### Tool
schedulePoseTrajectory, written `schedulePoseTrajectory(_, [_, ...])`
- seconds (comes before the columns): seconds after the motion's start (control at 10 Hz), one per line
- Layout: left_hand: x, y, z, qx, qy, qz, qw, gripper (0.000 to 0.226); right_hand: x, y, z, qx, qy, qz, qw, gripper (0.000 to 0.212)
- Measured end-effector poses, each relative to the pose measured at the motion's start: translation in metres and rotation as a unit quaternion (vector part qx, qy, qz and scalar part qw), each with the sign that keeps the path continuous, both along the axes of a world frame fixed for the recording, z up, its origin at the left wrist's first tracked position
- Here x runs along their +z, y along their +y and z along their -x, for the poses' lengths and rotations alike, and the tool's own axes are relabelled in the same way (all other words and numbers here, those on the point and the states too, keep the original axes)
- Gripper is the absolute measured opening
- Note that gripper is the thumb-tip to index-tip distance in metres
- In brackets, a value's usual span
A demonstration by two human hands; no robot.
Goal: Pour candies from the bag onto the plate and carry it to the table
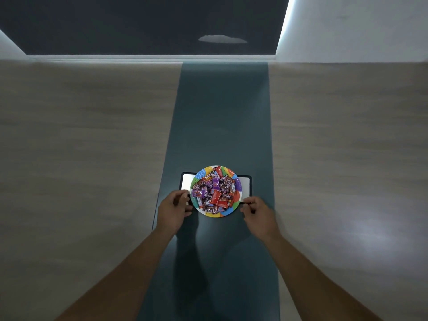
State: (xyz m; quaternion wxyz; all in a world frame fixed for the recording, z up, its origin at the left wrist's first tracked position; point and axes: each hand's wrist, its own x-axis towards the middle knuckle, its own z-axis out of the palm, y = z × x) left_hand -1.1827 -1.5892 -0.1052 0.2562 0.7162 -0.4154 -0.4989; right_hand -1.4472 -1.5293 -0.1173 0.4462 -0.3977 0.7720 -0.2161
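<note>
A round plate with a multicoloured rim (228, 211) is heaped with several wrapped candies (214, 193) in red, purple and brown. The plate rests on a white tray with a black rim (185, 181), which I hold out in front of me. My left hand (173, 212) is closed on the tray's near left corner. My right hand (259, 214) is closed on its near right corner. The plate overhangs the tray's near and far edges. No candy bag is in view.
Under the tray a teal strip (222, 112) runs straight ahead between two wood-look surfaces (92, 135). It ends at a pale ledge below a dark panel (139, 24). A white wall (359, 26) stands at the far right.
</note>
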Motion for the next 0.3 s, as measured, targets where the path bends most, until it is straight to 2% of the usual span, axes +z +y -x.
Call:
schedulePoseTrajectory(0.1, [0.004,0.019,-0.006,-0.065,-0.088,0.067,0.992,0.023,0.004,0.02,-0.005,0.012,0.052,0.037,0.998,0.021])
schedulePoseTrajectory(0.2, [0.006,0.044,-0.016,-0.149,-0.187,0.166,0.957,0.024,0.01,0.046,-0.018,0.047,0.108,0.076,0.99,0.024])
schedulePoseTrajectory(0.3, [0.003,0.066,-0.02,-0.196,-0.252,0.213,0.923,0.028,0.014,0.065,-0.031,0.117,0.202,0.053,0.971,0.044])
